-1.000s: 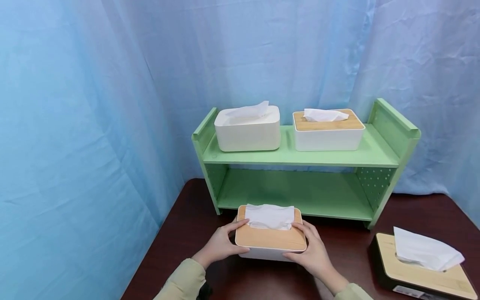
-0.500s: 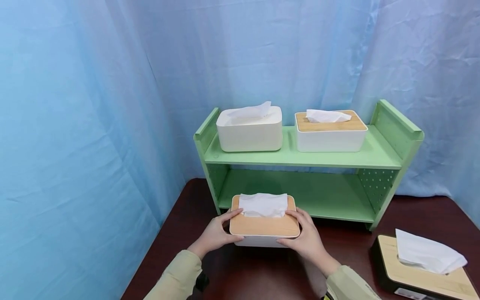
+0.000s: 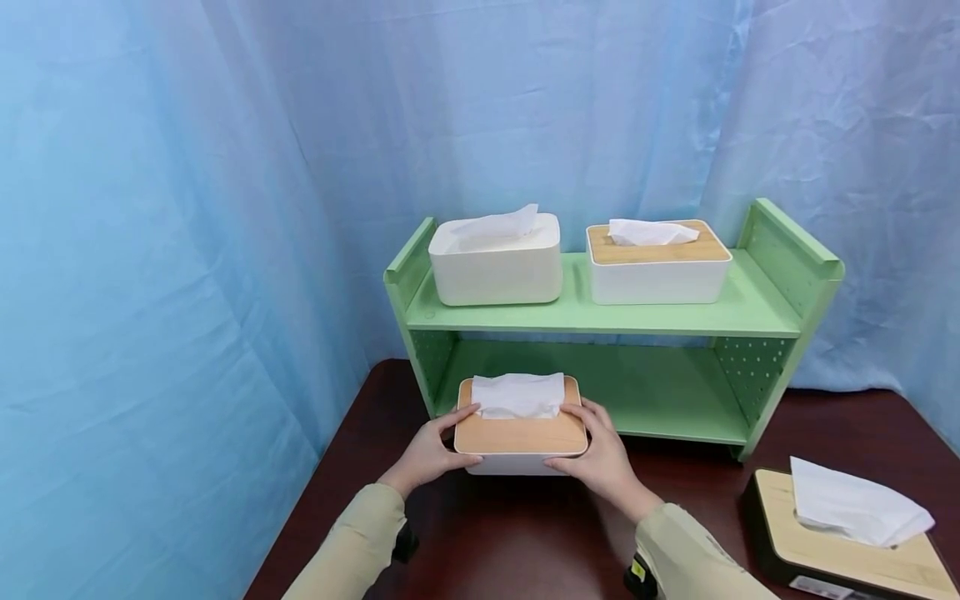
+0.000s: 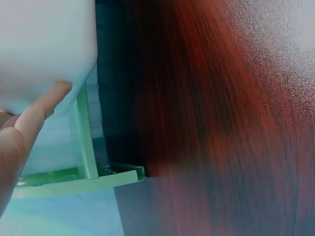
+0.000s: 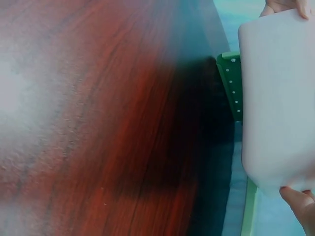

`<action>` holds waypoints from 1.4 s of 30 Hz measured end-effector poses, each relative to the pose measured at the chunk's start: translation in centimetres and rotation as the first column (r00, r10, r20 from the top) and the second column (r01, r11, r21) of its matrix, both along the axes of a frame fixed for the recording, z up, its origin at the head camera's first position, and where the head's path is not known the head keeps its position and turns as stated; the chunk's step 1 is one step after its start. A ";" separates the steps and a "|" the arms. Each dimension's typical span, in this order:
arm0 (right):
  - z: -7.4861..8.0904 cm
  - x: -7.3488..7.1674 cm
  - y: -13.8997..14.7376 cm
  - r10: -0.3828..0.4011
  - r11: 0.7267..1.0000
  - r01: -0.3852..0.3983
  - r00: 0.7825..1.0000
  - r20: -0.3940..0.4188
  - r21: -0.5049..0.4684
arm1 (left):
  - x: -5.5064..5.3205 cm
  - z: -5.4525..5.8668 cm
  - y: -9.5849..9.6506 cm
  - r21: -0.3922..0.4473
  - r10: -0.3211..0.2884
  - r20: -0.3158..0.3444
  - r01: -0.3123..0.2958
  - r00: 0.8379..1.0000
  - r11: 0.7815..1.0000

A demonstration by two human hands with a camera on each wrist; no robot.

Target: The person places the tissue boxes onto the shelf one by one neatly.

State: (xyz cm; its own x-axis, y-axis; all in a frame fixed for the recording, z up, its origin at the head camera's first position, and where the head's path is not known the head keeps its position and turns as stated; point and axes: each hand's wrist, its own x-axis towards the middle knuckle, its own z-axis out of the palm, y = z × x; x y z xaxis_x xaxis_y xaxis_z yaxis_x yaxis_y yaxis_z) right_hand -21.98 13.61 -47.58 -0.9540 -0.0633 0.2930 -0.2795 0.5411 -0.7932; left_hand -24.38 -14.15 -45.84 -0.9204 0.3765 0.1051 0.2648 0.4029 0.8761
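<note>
Before the green rack's lower shelf (image 3: 652,383), toward its left front corner, I see the left hand (image 3: 429,452) clamped on the wood-lidded white tissue box (image 3: 517,436), held above the table (image 3: 525,550); straying left, I'd expect knuckles to knock the left upright (image 3: 413,350). Carried too low, the box could catch the shelf's front edge. The right hand (image 3: 606,458) clamps its other end; uneven lift could tip it.

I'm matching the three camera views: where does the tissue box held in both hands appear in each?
Head: the tissue box is below centre, between the left hand and right hand.
Left wrist: upper-left corner, cut off by the frame.
Right wrist: right side, cut off by the frame.
Shared landmark: the green shelf, partly visible in both wrist views.
</note>
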 end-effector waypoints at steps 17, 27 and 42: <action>1.3 -2.0 -0.1 0.040 0.999 -0.040 0.999 0.019 0.034 | -1.5 0.5 -0.2 -0.041 0.056 0.055 -0.054 0.997 0.998; 2.6 -3.9 0.3 0.098 0.994 -0.101 0.991 0.096 0.030 | -3.1 0.9 -0.4 -0.038 0.053 0.101 -0.049 0.994 0.998; 3.0 -5.7 0.2 0.121 0.993 -0.121 0.975 0.184 -0.011 | -4.6 0.9 0.1 -0.025 0.154 -0.011 -0.154 0.988 0.988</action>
